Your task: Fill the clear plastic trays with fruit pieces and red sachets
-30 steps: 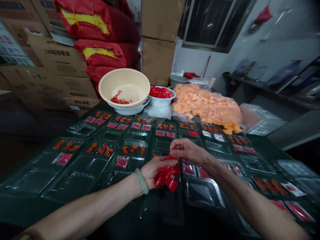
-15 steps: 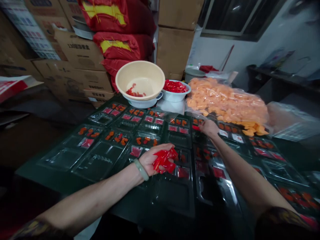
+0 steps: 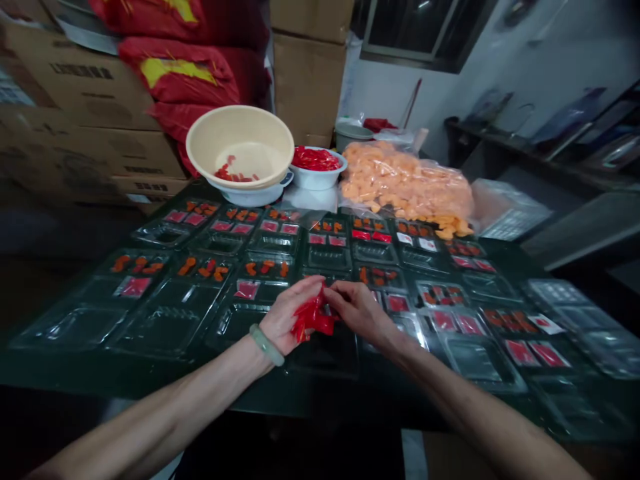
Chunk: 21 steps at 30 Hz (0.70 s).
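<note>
My left hand (image 3: 283, 316), with a pale green bangle on its wrist, cups a bunch of small shiny red packets (image 3: 314, 319) over the middle of the table. The fingers and thumb of my right hand (image 3: 359, 308) are closed in a pinch at the right side of that bunch, on a red packet. Around both hands lie rows of clear plastic trays (image 3: 273, 245). Orange-red pieces (image 3: 267, 268) sit in their far compartments, and many also hold one or two flat red packets (image 3: 247, 289). My arms and hands cover some trays.
At the back stand a cream basin (image 3: 275, 143) with a few red pieces and a white bowl (image 3: 320, 179) heaped with red packets. A clear bag of orange pieces (image 3: 405, 180) lies right of them. Cartons (image 3: 90, 150) and red sacks (image 3: 190, 77) are stacked behind.
My right hand has come back from a far tray to the packets in my left hand. Two red packets now lie in that far tray. The view has shifted right.
</note>
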Available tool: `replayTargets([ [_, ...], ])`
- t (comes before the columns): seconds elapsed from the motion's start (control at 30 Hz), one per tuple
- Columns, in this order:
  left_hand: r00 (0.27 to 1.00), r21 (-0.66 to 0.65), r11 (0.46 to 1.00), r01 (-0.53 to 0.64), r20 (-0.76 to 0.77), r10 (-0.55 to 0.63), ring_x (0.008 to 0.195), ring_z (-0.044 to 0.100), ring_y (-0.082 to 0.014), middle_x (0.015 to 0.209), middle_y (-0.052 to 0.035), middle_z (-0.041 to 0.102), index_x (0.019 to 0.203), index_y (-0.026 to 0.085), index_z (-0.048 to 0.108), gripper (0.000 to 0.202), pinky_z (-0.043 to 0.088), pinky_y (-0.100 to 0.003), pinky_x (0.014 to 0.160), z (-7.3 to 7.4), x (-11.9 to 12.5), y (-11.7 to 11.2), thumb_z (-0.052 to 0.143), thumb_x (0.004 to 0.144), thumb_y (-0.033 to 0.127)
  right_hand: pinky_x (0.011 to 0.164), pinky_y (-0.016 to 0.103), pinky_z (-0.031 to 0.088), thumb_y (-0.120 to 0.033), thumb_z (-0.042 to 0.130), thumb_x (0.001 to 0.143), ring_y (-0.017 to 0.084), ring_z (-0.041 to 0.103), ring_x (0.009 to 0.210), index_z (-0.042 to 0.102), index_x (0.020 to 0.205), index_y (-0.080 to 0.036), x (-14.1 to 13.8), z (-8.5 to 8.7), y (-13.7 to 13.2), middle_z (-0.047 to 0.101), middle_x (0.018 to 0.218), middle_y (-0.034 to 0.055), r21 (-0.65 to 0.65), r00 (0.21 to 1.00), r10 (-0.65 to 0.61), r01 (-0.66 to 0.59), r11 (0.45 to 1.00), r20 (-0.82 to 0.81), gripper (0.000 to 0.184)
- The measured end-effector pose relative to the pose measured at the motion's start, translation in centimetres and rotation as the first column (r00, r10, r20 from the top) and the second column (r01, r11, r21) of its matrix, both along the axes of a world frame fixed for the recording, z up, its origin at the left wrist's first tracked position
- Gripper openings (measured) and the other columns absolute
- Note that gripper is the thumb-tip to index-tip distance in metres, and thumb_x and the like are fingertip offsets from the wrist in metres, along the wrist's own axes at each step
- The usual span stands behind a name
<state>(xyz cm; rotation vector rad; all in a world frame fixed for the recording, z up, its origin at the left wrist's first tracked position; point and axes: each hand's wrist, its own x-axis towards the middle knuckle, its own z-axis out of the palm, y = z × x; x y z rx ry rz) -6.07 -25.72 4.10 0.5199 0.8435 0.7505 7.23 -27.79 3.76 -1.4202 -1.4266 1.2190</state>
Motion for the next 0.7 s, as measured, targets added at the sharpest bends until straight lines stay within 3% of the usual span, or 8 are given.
replayTargets([
  [0.1,1.0,0.009,1.0,0.008,-0.027,-0.008,0.042,0.057,-0.0119,0.061,-0.0028,0.06,0.109,0.01,0.051,0.025,0.047,-0.02,0.037,-0.1,0.3,-0.7,0.05,0.083,0.011,0.046,0.021,0.028,-0.037,0.051,0.076,0.006,0.035,0.05,0.047,0.055,-0.016,0.4,-0.3,-0.5,0.044,0.051,-0.0038,0.015,0.998,-0.063,0.063,0.998,-0.011,0.03],
  [0.3,0.995,-0.021,0.995,0.101,0.006,-0.101,0.044,0.058,-0.0138,0.066,-0.0056,0.062,0.107,0.011,0.054,0.026,0.04,-0.018,0.032,-0.7,-0.2,-1.2,0.055,0.081,0.017,0.045,0.022,0.024,-0.045,0.058,0.07,0.006,0.033,0.047,0.049,0.057,-0.015,0.8,-0.2,-1.9,0.043,0.051,-0.0039,-0.118,0.974,-0.127,0.106,0.987,-0.188,0.034],
  [0.47,0.992,-0.145,0.982,0.118,0.049,-0.112,0.043,0.057,-0.0124,0.068,-0.0062,0.062,0.093,0.01,0.059,0.015,0.035,-0.016,0.028,-0.8,-0.9,-1.6,0.058,0.078,0.013,0.043,0.021,0.022,-0.037,0.058,0.073,0.006,0.033,0.046,0.05,0.054,-0.016,1.1,0.3,-2.7,0.044,0.05,-0.0039,-0.1,0.954,-0.2,0.181,0.978,-0.223,0.03],
  [0.57,0.992,-0.218,0.969,0.117,0.074,-0.103,0.041,0.054,-0.0118,0.068,-0.007,0.061,0.091,0.011,0.059,0.012,0.028,-0.014,0.024,-0.5,-1.7,-1.8,0.056,0.079,0.013,0.044,0.021,0.024,-0.036,0.058,0.075,0.006,0.035,0.047,0.053,0.058,-0.016,3.2,1.1,-3.3,0.042,0.051,-0.0044,-0.016,0.948,-0.257,0.259,0.966,-0.189,0.027],
  [0.7,0.991,-0.169,0.983,0.067,0.13,-0.046,0.043,0.052,-0.0097,0.075,-0.0092,0.06,0.094,0.011,0.059,0.016,0.027,-0.012,0.025,0.2,-3.7,-1.6,0.049,0.081,0.008,0.042,0.02,0.026,-0.033,0.065,0.069,0.006,0.038,0.047,0.057,0.058,-0.016,8.4,1.9,-4.9,0.048,0.054,-0.0024,0.095,0.91,-0.407,0.412,0.906,-0.076,0.022],
])
